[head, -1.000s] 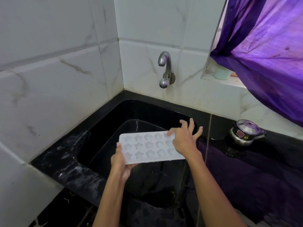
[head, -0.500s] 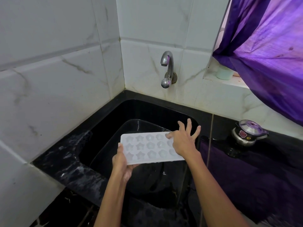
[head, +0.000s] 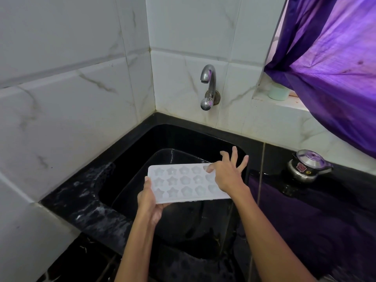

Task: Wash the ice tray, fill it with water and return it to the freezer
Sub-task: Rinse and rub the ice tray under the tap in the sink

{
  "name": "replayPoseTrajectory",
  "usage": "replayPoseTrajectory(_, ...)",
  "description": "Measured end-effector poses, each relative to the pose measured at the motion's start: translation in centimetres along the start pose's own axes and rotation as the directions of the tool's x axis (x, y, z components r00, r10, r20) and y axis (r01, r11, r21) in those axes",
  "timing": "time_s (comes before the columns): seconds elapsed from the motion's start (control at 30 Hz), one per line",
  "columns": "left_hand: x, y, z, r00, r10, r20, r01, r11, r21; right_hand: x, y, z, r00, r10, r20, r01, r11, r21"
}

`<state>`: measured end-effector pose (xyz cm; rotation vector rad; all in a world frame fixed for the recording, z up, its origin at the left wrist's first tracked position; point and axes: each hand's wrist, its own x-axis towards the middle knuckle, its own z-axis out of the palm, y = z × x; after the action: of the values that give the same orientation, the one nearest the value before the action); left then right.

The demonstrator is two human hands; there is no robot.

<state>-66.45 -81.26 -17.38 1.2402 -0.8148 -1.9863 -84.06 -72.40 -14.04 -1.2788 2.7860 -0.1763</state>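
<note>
Both hands, left hand (head: 150, 202) and right hand (head: 226, 177), hold ice tray (head: 183, 183) over sink (head: 173, 139).

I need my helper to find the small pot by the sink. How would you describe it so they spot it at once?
Start at the black sink. On the dark counter to its right stands the small steel pot. It is the only shiny metal vessel there, with a domed lid and a red label on its side.

Left hand (head: 150, 202) gripping from below, right hand (head: 226, 176) fingers splayed, arms extended forward
</note>
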Motion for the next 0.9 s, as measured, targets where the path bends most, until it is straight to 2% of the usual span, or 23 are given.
replayPoseTrajectory(0.6, -0.3, -0.2, 0.4, 1.000, -0.004, -0.016, 0.004, 1.000, 0.004, 0.0, 0.0, 0.0, 0.999, 0.005, 0.033, -0.007, 0.999, 0.033)
replayPoseTrajectory(0.8, -0.5, -0.1, 0.9, 1.000, -0.006, -0.008, 0.006, 1.000, 0.014, 0.2, -0.3, -0.4, 0.997, -0.022, -0.080, 0.032, 0.992, 0.120)
replayPoseTrajectory(0.9, -0.6, -0.3, 1.1, 1.000, -0.011, -0.006, 0.011, 1.000, 0.013, 0.3, -1.0, -0.2, 0.995, -0.072, -0.075, 0.079, 0.992, 0.095)
